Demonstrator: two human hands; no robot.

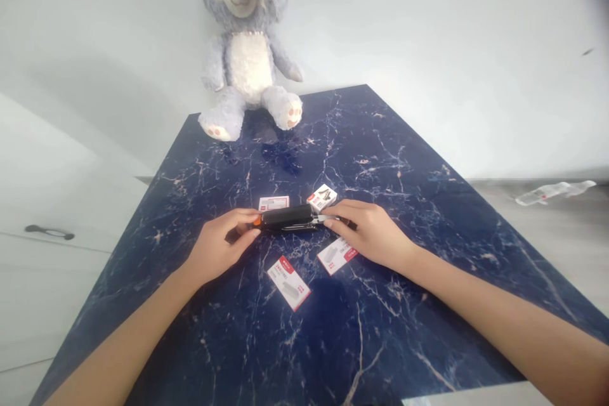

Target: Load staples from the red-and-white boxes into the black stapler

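Note:
A black stapler [288, 217] lies across the middle of the dark blue marbled table [390, 158]. My left hand [223, 246] pinches its left end, where an orange tip shows. My right hand [370, 231] rests on its right metal end, fingers curled around it. Several small white and red staple boxes surround it: one behind the stapler on the left [273, 203], one behind on the right [322, 197], one in front [288, 282] and one partly under my right hand [335, 255].
A grey and white plush rabbit [247, 44] sits at the table's far edge against the white wall. A white cabinet with a dark handle [49, 232] stands at the left. A clear plastic wrapper [554, 191] lies on the floor at the right.

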